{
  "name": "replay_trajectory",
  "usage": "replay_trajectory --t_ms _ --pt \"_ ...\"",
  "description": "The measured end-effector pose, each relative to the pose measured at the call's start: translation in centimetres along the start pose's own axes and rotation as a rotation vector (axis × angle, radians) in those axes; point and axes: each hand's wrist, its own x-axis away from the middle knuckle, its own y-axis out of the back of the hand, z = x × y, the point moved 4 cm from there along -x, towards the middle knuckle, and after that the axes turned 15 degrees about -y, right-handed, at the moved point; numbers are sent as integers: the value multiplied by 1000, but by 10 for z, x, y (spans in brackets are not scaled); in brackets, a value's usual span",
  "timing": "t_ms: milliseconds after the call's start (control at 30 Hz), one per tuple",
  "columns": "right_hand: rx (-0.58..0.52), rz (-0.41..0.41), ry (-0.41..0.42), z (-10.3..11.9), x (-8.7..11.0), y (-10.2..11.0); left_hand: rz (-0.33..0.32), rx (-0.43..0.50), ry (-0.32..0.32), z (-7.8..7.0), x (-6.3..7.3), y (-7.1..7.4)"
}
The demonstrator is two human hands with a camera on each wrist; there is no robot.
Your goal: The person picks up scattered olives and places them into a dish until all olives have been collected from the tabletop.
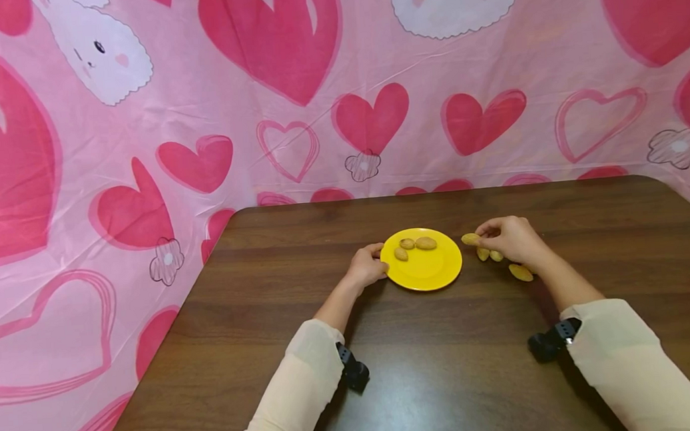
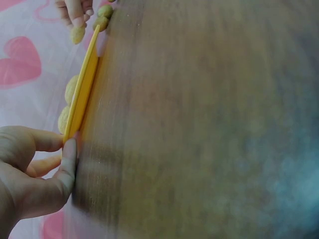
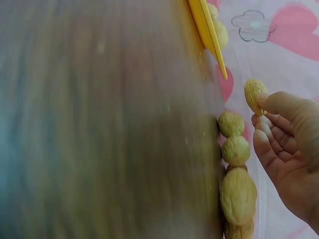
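A yellow plate (image 1: 424, 277) is at the middle of the table, with several wrinkled tan oval pieces on it, among them a tan oval piece (image 1: 426, 243) near its back. My left hand (image 1: 367, 267) pinches the plate's left rim between thumb and fingers. To the right of the plate, my right hand (image 1: 513, 238) pinches another wrinkled tan oval piece (image 3: 255, 96) between thumb and fingertips, above the table. Below and beside that hand lie several more loose tan ovals, including a larger tan oval (image 3: 239, 196). Some are partly hidden behind the hand in the head view.
The brown wooden table (image 1: 428, 370) runs back to a pink heart-patterned cloth (image 1: 364, 54) hanging behind it and at the left. Black wrist cameras are strapped at both sleeves, such as the right wrist camera (image 1: 549, 345).
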Motion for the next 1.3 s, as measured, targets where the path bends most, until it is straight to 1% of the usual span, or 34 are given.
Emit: replay_trajectory --t_ms 133,200,367,433,600,667,1033,1300 --pt "-10 8 9 7 -1 -5 -3 3 5 -1 0 0" --pt "-33 28 -15 10 -3 -8 -3 5 4 -1 0 0" --pt "-114 105 -94 17 -4 -17 -3 1 3 -2 1 0" --pt "-112 106 -82 22 -5 -19 -4 -3 3 -2 1 0" --pt "-61 59 15 33 -8 -26 -5 -8 9 -1 1 0" --pt "-55 60 31 36 -9 -29 -4 -8 10 -1 1 0" --pt "-49 149 -4 52 -11 -45 -4 15 -2 -1 1 0" --pt "-65 201 -28 58 -13 -54 0 11 -8 -1 1 1"
